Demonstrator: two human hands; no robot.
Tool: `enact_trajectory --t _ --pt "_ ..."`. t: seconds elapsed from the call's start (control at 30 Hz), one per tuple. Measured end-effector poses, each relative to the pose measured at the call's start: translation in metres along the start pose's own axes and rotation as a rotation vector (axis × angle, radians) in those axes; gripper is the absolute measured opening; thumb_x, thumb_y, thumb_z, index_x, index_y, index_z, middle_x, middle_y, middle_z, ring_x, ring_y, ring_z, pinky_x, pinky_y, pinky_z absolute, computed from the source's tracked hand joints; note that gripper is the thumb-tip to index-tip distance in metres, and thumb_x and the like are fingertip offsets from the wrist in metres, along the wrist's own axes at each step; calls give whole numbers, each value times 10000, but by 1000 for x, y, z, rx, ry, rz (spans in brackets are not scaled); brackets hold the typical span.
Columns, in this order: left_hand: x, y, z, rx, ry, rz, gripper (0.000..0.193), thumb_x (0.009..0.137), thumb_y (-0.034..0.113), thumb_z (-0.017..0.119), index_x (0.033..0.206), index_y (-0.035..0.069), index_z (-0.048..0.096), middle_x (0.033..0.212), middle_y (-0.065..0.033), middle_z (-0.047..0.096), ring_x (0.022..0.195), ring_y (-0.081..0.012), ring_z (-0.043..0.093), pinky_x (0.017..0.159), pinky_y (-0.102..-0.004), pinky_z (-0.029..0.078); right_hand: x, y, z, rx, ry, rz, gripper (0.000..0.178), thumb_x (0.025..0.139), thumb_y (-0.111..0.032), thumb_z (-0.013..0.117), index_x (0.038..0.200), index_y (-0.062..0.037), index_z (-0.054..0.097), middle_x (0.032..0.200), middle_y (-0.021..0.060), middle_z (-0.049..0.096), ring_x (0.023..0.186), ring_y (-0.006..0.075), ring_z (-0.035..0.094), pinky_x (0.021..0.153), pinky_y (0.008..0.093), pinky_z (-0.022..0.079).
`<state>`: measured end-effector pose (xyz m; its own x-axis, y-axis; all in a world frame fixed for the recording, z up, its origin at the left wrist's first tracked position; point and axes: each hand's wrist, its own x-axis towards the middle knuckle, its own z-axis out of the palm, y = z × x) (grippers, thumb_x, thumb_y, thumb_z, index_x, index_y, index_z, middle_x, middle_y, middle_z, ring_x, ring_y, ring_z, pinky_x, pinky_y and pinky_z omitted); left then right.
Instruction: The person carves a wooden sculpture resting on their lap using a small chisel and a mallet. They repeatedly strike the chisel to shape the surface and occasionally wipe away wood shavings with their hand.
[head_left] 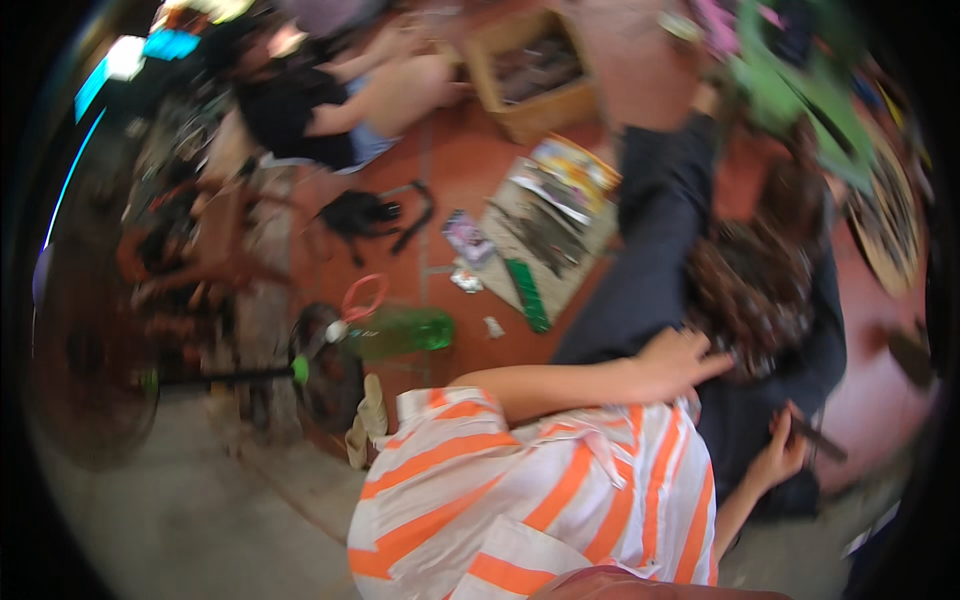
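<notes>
My left hand (682,362) reaches across my body toward the right. Its fingers are spread at the near edge of a glossy dark-brown clump (752,290), which lies between my dark-trousered legs (650,260). Blur hides what the clump is made of, and whether my fingertips press on it. Lower and farther right, my right hand (780,458) is closed round a dark, narrow, flat strip (820,440) that sticks out to the right. Its exact kind does not show.
A sheet with dark strips (540,235) lies on the red tiles, near a green bottle (405,332). Beyond stands a brown-filled box (590,95). Another person (300,110) sits at the far left. A fan (95,350) stands left, a round tray (893,215) right.
</notes>
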<state>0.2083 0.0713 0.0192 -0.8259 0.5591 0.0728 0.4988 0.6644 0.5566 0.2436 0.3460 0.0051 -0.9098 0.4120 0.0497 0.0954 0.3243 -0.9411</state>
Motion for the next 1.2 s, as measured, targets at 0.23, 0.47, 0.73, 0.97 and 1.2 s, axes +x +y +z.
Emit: enact_trajectory --t 0.23,0.47,0.73,0.97,1.2 --pt "18 5 45 28 -119 -54 827 717 378 774 1445 198 427 1206 -208 496 1126 -354 501 865 -434 418 15 -3 17 70 -203 -109 188 975 -93 568 1093 41 627 1043 84 681 816 123 623 685 227 507" --pt "26 7 45 80 -142 -66 821 729 397 762 1439 141 438 1174 -192 528 1103 -328 507 866 -416 412 24 -5 36 -66 -392 -173 162 960 -67 588 1064 46 641 991 61 668 821 104 600 708 213 499" --pt "18 4 24 -9 -178 -55 710 743 359 758 1370 123 525 1139 -197 549 1112 -357 514 894 -439 434 20 -6 41 61 -361 -152 166 936 -27 610 1080 48 645 992 59 665 839 101 588 725 212 484" --pt "15 1 16 -44 -149 -35 592 761 318 747 1295 117 591 1103 -201 562 1078 -362 545 895 -451 453 17 -12 43 87 -351 -163 172 939 -66 623 1078 27 660 962 43 670 806 83 583 702 207 470" --pt "15 -2 10 -53 -105 -43 473 751 319 750 1168 111 670 1038 -162 580 1032 -336 561 860 -449 452 16 -15 42 86 -314 -168 155 930 -52 628 1059 28 660 957 40 661 798 82 575 699 204 464"
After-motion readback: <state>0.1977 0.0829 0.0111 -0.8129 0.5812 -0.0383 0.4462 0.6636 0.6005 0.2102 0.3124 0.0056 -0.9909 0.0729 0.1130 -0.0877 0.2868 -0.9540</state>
